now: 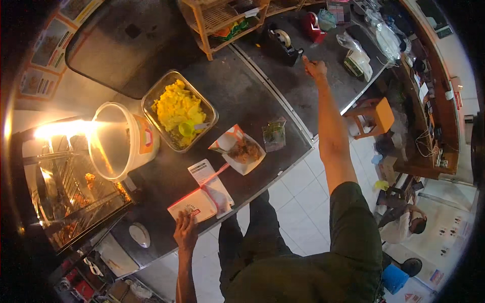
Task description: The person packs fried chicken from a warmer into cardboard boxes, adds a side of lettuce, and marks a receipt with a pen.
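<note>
My left hand rests its fingers on the near end of a flat white printed carton. A red-edged strip crosses the carton, and a white printed slip lies beside it. My right arm stretches far across the counter. The right hand is at the cutter end of a black tape dispenser, index finger extended; whether it pinches tape is too small to tell. Between the hands stand an open paper food box with brown fried food and a clear packet with green contents.
A clear tub of yellow food holds a green scoop. Beside it are a white bucket and a lit glass food warmer. A wooden rack, a red tape dispenser and an orange stool stand beyond. A person sits far right.
</note>
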`<state>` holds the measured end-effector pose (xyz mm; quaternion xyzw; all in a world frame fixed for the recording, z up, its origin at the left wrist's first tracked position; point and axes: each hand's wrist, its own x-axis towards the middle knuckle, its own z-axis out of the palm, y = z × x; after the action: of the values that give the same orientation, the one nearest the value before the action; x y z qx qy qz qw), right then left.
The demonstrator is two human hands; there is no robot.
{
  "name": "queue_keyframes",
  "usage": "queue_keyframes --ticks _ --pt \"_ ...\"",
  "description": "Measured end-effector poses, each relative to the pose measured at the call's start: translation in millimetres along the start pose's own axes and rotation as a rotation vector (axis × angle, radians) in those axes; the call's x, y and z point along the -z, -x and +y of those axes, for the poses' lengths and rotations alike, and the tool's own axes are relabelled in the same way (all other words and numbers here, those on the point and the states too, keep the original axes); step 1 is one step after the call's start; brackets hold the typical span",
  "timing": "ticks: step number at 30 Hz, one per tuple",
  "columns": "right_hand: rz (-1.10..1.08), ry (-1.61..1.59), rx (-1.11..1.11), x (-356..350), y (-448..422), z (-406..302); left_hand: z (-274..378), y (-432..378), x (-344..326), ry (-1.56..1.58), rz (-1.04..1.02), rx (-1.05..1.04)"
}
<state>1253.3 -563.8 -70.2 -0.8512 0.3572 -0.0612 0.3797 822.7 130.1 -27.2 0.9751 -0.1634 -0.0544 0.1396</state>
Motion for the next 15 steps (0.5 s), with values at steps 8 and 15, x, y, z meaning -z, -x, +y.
queue_keyframes --ticks 8,15 --pt "0.151 0.264 0.377 -20.8 -18.6 20.1 9.2 -4.4 -2.0 -0.055 -0.012 -0.013" --pt "-0.116 -0.003 0.165 -27.4 -4.7 -1.3 14.8 10.7 13.7 -0.120 -0.054 0.012"
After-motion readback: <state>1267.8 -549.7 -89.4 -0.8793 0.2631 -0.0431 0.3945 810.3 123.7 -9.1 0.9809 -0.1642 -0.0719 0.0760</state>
